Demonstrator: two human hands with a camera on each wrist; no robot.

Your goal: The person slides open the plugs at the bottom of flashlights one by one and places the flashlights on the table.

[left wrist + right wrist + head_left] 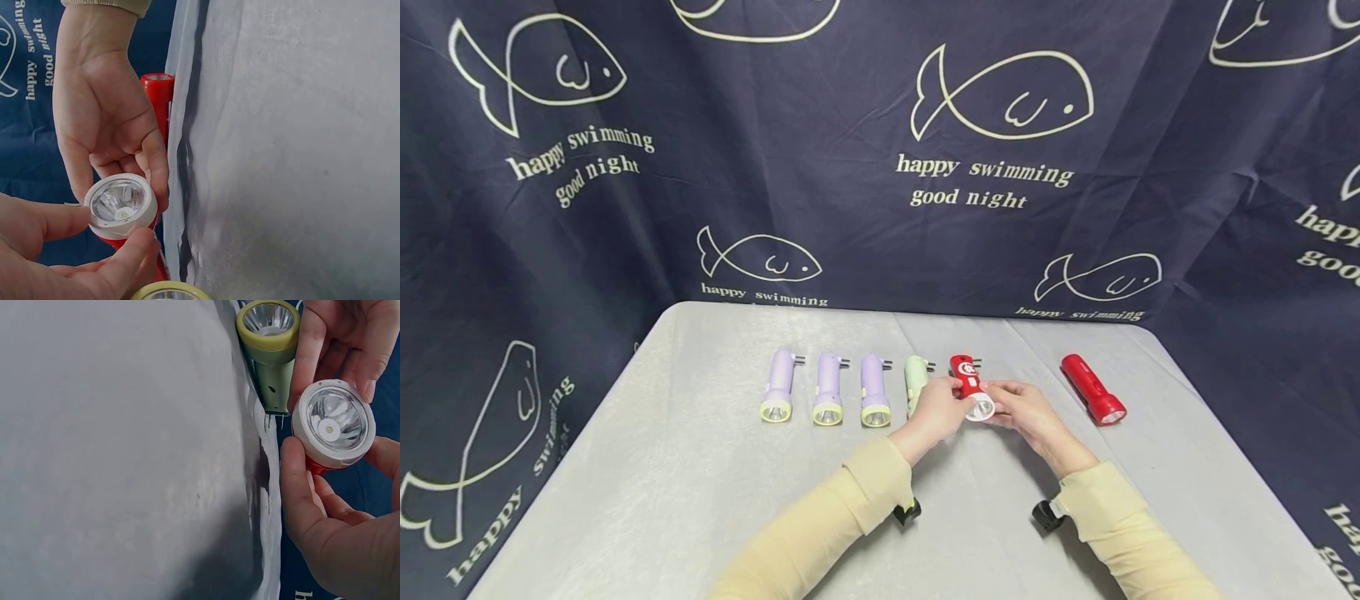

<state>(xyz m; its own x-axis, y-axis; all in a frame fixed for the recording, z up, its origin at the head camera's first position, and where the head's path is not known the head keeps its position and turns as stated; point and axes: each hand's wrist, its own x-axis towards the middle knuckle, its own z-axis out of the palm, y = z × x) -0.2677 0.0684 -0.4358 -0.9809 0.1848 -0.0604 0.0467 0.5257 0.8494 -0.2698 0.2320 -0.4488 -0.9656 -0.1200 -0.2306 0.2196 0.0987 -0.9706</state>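
Note:
Both hands meet at a red flashlight with a white head [967,372], its lens facing the person and two plug prongs sticking out near its far end. My left hand [937,408] pinches the white head [150,219] from the left between thumb and fingers. From the opposite side my right hand [1028,414] holds the same head [369,439], thumb and fingers around its rim. Just left of them lies a green flashlight [915,372] with a yellow rim [267,341], partly hidden by the left hand in the head view.
Three purple flashlights with pale yellow rims, one of them a purple flashlight [828,379], lie in a row to the left. An all-red flashlight [1088,383] lies slanted at the right. All are on a grey-covered table [700,500], backed by a dark blue curtain [850,150].

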